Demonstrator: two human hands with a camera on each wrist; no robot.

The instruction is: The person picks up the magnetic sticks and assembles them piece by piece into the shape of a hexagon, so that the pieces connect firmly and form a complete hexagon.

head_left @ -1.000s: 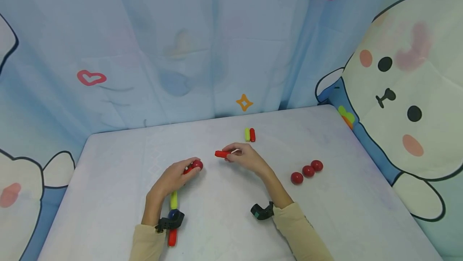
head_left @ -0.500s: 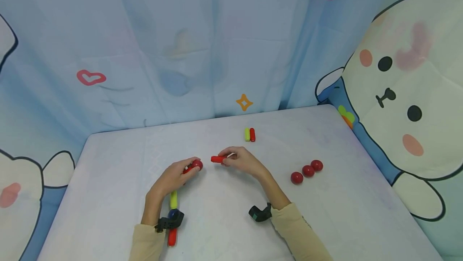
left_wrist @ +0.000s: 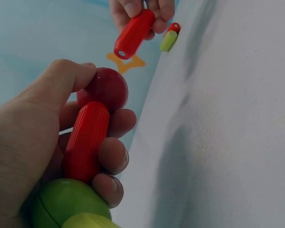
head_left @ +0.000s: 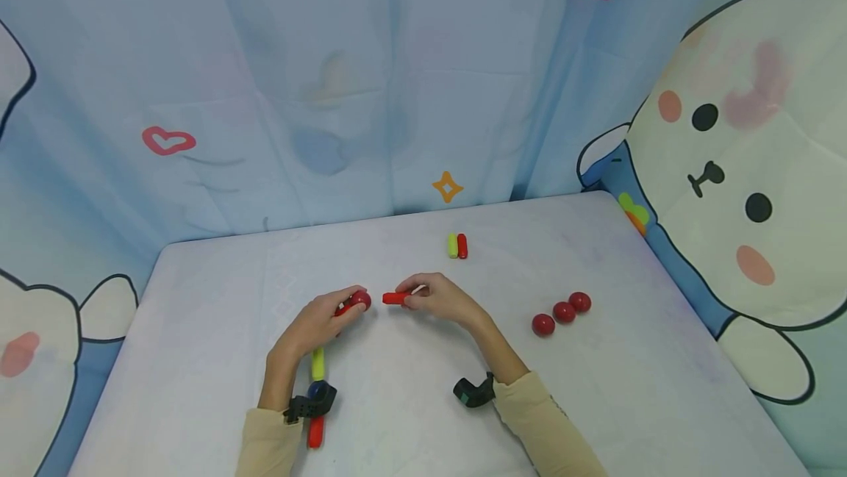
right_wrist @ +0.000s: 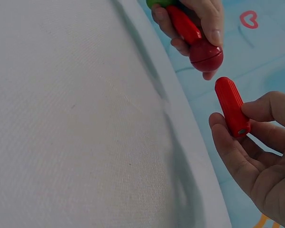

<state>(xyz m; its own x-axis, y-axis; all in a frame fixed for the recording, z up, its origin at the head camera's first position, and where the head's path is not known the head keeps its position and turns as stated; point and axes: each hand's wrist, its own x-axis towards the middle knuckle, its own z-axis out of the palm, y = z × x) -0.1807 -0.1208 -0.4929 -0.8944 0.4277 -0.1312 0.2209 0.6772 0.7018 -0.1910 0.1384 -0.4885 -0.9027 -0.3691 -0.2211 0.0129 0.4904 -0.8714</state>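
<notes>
My left hand [head_left: 322,321] holds a chain of rods and balls, its fingers curled round a ribbed red rod [left_wrist: 88,142]. The thumb rests on the dark red ball [left_wrist: 104,90] at the chain's far end. Behind that rod come a green ball [left_wrist: 69,202], a yellow rod [head_left: 318,364], a blue ball [head_left: 316,390] and another red rod [head_left: 315,433], partly hidden by the wrist. My right hand [head_left: 442,299] pinches a loose red rod [right_wrist: 232,107] between thumb and fingers. This rod has a small hole in its end and points at the dark red ball, a short gap apart.
On the white table [head_left: 410,403], a yellow-green rod [head_left: 453,245] and a red rod [head_left: 462,246] lie side by side near the back. Three dark red balls [head_left: 565,312] sit to the right. A printed blue curtain [head_left: 370,95] hangs behind the table.
My right hand has moved left and a little toward me, bringing its red rod close to the ball. The left hand and the chain have stayed put.
</notes>
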